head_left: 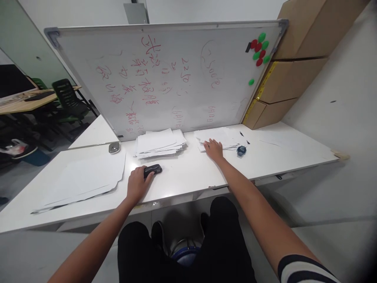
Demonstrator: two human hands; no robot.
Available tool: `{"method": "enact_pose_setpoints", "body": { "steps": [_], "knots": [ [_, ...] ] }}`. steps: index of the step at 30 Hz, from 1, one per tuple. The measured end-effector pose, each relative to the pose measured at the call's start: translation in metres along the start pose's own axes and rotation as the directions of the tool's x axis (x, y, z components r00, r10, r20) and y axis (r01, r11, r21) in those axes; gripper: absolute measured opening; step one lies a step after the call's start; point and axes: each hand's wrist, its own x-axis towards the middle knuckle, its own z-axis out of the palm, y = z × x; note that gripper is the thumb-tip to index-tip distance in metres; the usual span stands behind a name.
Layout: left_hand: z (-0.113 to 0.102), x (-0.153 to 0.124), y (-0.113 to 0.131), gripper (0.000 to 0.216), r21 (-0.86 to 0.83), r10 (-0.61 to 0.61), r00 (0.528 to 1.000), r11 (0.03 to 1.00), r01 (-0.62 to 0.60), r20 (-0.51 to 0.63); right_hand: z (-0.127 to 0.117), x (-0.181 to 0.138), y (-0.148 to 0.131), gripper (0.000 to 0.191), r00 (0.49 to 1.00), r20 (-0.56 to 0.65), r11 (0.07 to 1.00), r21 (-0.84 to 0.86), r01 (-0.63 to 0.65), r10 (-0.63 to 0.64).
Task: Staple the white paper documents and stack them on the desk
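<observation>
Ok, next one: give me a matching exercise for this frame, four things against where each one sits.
1 left hand
2 right hand
3 small blue object
4 round magnets

a upper right corner of the whiteboard
b on the black device
c on the right-hand paper stack
d on the table, right of that stack

Pairs: 1-b, 2-c, 3-d, 4-a

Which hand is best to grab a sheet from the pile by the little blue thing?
Probably right: the right hand lies on that pile; the left hand holds the black object, farther off.
</observation>
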Motion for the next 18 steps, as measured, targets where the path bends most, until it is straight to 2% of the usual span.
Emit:
{"method": "enact_pose_setpoints", "body": {
  "steps": [4,10,18],
  "knots": [
    [-0.001,0.0,0.001,0.052,0.004,-0.001,1.0,1.0,0.001,0.01,-0.002,-0.003,-0.003,0.047,0.999,-0.04,1.0,-0.004,0.017,-0.017],
    [0.0,0.0,0.0,0.053,0.008,0.0,1.0,1.0,0.0,0.015,-0.002,-0.005,-0.003,0.042,0.989,-0.098,0.994,-0.019,0.112,-0.113],
    [-0.003,-0.001,0.002,0.052,0.003,0.0,1.0,1.0,0.0,0.009,-0.011,-0.007,-0.005,0.041,0.991,-0.098,0.992,-0.088,0.086,-0.095]
  ]
}}
